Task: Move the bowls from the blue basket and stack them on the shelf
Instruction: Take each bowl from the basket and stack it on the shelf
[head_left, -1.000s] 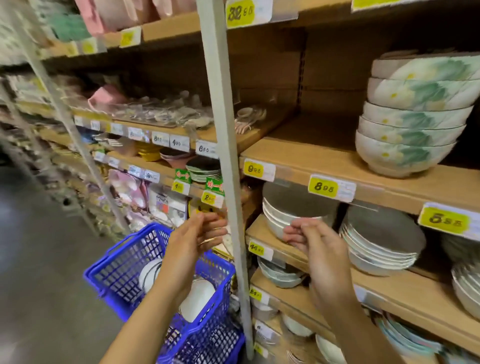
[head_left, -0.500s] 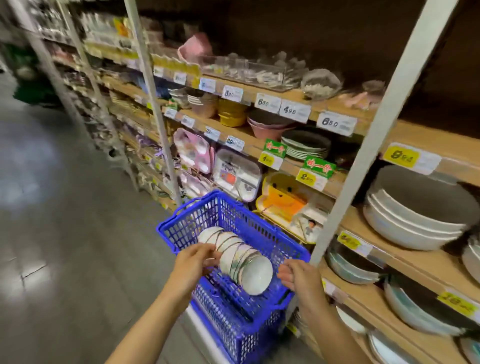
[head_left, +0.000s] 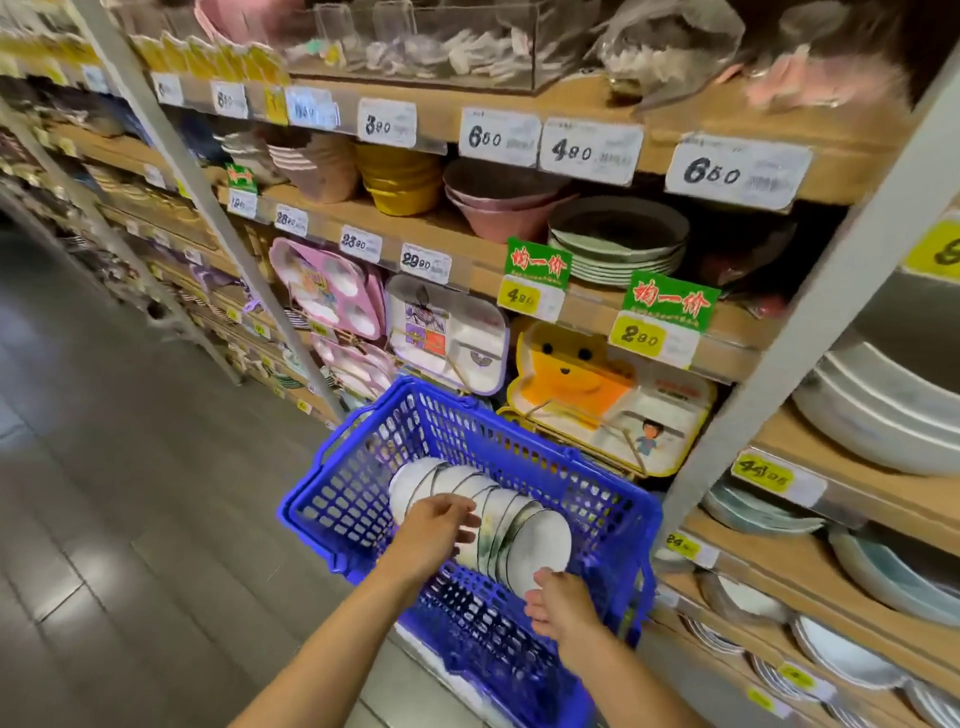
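Note:
A blue plastic basket (head_left: 332, 499) stands on the floor against the wooden shelf unit (head_left: 779, 436). Inside it a row of several white bowls (head_left: 540, 540) with dark rims lies on its side, nested together. My left hand (head_left: 436, 525) rests on top of the middle of the row, fingers spread across the rims. My right hand (head_left: 558, 603) touches the lower edge of the nearest bowl, fingers reaching under it. Neither hand has lifted a bowl.
Stacks of large white bowls (head_left: 883, 415) fill the shelf at right. Children's divided trays (head_left: 608, 400) hang behind the basket. A grey upright post (head_left: 810, 332) stands just right of the basket. Grey tiled floor (head_left: 130, 493) lies to the left.
My view swung from the shelf down to the basket. Both hands dropped from shelf height into the basket and now touch the row of bowls.

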